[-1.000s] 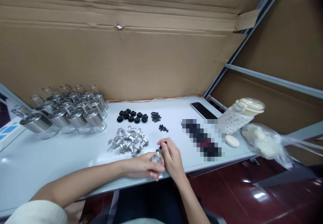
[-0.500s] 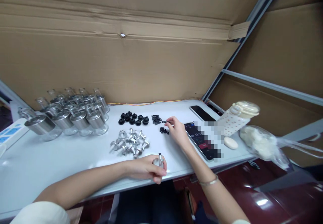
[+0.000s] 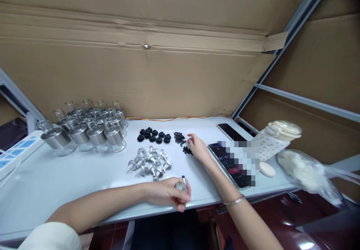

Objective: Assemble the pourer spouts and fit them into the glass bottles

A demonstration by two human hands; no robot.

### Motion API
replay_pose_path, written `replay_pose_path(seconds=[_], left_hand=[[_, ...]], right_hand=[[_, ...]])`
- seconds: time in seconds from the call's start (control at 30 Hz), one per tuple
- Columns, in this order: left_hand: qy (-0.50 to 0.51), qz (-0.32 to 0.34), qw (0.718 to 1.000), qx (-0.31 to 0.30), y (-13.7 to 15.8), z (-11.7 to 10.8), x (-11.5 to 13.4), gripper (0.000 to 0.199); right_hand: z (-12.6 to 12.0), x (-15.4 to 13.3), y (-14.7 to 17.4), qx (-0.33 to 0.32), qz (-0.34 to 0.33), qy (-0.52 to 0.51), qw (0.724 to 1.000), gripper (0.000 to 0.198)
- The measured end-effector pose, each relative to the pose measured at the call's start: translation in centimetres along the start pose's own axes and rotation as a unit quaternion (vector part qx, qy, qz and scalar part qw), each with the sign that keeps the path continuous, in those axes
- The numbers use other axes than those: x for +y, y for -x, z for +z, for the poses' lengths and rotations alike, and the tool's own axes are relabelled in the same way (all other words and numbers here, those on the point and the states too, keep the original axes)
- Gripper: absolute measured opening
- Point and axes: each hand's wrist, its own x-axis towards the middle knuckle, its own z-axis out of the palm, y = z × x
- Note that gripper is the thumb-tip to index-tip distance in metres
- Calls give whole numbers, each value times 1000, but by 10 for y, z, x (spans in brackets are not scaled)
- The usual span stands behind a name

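My left hand [image 3: 176,194] is closed around a silver metal pour spout [image 3: 180,186] near the table's front edge. A short black tip [image 3: 183,177] points up from the spout. My right hand [image 3: 198,148] hovers at the small black parts, its index finger stretched out and nothing visible between finger and thumb. Just left of its fingertips lie a loose thin black piece [image 3: 183,143] and a pile of slim black tubes [image 3: 179,136]. Tiny black caps [image 3: 187,151] lie below them. More silver pour spouts [image 3: 150,163] form a heap left of centre, with ribbed black stoppers [image 3: 153,134] behind.
Glass bottles with steel sleeves [image 3: 95,135] crowd the left side, beside a white power strip [image 3: 24,150]. Two phones [image 3: 232,131] lie at right, near a dotted cream cup [image 3: 271,141], a white oval object [image 3: 267,169] and a plastic bag [image 3: 303,173]. Cardboard [image 3: 157,81] walls the back.
My right fingers, pinching a thin black piece before, now look parted, and a similar piece lies beside them. My left hand keeps the spout. The whole view has shifted slightly.
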Motion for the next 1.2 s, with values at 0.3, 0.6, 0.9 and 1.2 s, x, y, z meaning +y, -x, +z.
replay_pose_path(seconds=[0.3, 0.6, 0.9, 1.2], left_hand=[[42, 64, 997, 25, -6, -6, -9, 43], [24, 22, 999, 27, -8, -7, -6, 43], [26, 35, 999, 16, -8, -7, -8, 50], [10, 25, 999, 18, -10, -7, -9, 48]], right_hand=[[19, -14, 106, -32, 74, -440, 894, 38], [9, -17, 110, -154, 40, -537, 828, 31], [13, -21, 114, -183, 66, -572, 797, 34], [14, -23, 112, -163, 124, -604, 770, 38]])
